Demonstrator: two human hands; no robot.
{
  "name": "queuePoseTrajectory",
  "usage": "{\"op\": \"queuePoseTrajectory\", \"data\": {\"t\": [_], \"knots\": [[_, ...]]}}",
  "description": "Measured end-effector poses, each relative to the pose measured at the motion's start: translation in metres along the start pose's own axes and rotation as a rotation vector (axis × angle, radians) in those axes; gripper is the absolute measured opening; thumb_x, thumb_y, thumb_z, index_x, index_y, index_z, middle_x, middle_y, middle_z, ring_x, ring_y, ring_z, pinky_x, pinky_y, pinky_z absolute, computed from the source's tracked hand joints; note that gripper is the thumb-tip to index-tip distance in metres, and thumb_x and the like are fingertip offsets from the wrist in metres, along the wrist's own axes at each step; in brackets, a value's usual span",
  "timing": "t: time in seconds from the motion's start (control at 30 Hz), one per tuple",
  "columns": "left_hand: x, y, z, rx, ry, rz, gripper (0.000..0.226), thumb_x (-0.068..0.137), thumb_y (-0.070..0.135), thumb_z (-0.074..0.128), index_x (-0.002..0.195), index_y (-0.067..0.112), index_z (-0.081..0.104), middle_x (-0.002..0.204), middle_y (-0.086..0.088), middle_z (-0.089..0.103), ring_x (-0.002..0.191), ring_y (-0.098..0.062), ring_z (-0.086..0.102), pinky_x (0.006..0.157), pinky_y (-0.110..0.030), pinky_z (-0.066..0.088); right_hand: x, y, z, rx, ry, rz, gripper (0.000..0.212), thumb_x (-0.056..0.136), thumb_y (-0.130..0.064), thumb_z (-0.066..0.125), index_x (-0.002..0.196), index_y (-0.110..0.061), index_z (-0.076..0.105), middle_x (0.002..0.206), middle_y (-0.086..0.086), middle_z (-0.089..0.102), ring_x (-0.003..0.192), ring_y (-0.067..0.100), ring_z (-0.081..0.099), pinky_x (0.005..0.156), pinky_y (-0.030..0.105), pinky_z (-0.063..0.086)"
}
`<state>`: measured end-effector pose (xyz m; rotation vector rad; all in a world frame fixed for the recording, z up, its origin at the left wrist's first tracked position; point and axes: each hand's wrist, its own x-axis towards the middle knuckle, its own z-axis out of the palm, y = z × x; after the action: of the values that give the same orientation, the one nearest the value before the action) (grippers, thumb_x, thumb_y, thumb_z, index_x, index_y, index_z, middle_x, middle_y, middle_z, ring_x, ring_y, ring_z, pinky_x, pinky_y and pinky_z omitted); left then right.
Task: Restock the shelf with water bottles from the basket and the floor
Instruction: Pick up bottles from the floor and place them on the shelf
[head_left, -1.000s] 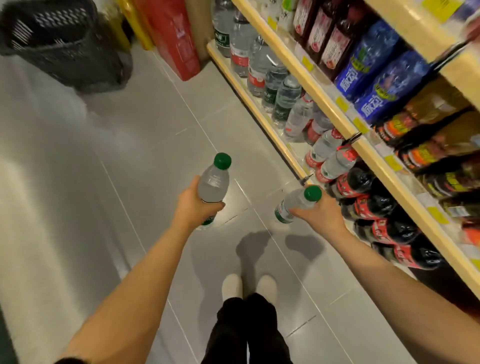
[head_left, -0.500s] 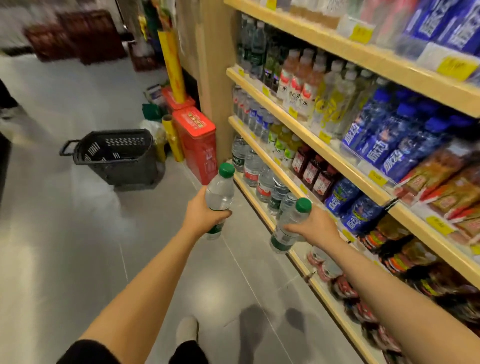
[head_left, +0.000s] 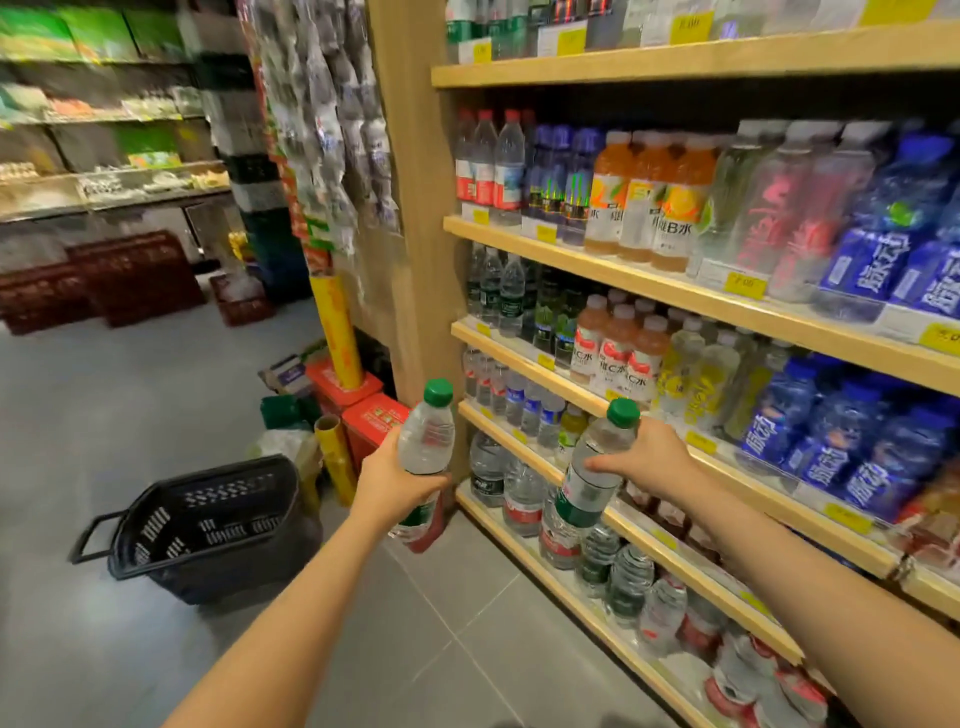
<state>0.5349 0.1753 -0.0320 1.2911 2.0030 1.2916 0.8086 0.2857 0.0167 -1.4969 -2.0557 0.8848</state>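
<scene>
I hold two clear plastic water bottles with green caps and green labels: one (head_left: 423, 457) upright in my left hand (head_left: 387, 480), the other (head_left: 597, 462) tilted in my right hand (head_left: 649, 454), before the wooden shelf (head_left: 524, 364). The black plastic basket (head_left: 208, 525) stands on the floor.

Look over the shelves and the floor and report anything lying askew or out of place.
On the bottom shelf, the bottles at the near end lie tipped on their sides, while those further along stand upright. Boxes and rolls are piled on the floor by the shelf end. No spill shows.
</scene>
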Motion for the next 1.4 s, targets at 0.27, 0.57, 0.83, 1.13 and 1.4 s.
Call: {"op": "queuePoseTrajectory", "data": {"t": [0.27,0.57,0.83,1.13,1.4], "knots": [[0.140,0.022,-0.016,-0.010,0.016,0.130,0.052,0.054,0.030,0.077,0.101,0.024,0.056,0.093,0.008,0.065,0.088,-0.011,0.062,0.074,-0.035,0.054,0.105,-0.065,-0.007,-0.067,0.127,-0.084,0.049,0.062,-0.040,0.081,0.096,-0.012,0.059,0.094,0.004,0.065,0.086,0.021,0.060,0.071,0.037,0.049],[0.333,0.067,-0.034,-0.015,0.031,0.230,0.047,0.059,0.035,0.080,0.098,0.031,0.055,0.093,0.011,0.066,0.089,-0.012,0.062,0.075,-0.039,0.054,0.249,-0.145,-0.030,-0.064,0.188,-0.184,0.048,0.064,-0.032,0.081,0.103,-0.019,0.056,0.098,-0.004,0.061,0.088,0.015,0.056,0.073,0.031,0.046],[0.459,0.143,-0.060,-0.216,0.120,0.442,0.050,0.069,0.021,0.081,0.105,0.027,0.047,0.092,0.017,0.055,0.090,-0.007,0.053,0.065,-0.017,0.040,0.342,-0.231,-0.070,-0.037,0.392,-0.301,0.046,0.066,-0.029,0.081,0.104,-0.022,0.057,0.100,-0.004,0.061,0.091,0.013,0.056,0.074,0.028,0.041],[0.600,0.226,-0.108,-0.407,0.097,0.798,0.053,0.065,0.030,0.084,0.105,0.031,0.049,0.099,0.012,0.061,0.096,-0.010,0.059,0.075,-0.017,0.046,0.413,-0.343,-0.102,-0.008,0.675,-0.471,0.051,0.063,-0.032,0.081,0.107,-0.031,0.056,0.099,-0.005,0.068,0.093,0.014,0.064,0.084,0.035,0.051],[0.671,0.310,-0.142,-0.680,-0.080,1.016,0.051,0.071,0.005,0.079,0.114,0.011,0.052,0.095,0.018,0.057,0.076,0.020,0.055,0.062,-0.001,0.044,0.448,-0.419,-0.131,-0.016,0.938,-0.494,0.040,0.060,-0.037,0.080,0.093,-0.031,0.060,0.091,0.003,0.072,0.084,0.017,0.068,0.085,0.046,0.055]]}}
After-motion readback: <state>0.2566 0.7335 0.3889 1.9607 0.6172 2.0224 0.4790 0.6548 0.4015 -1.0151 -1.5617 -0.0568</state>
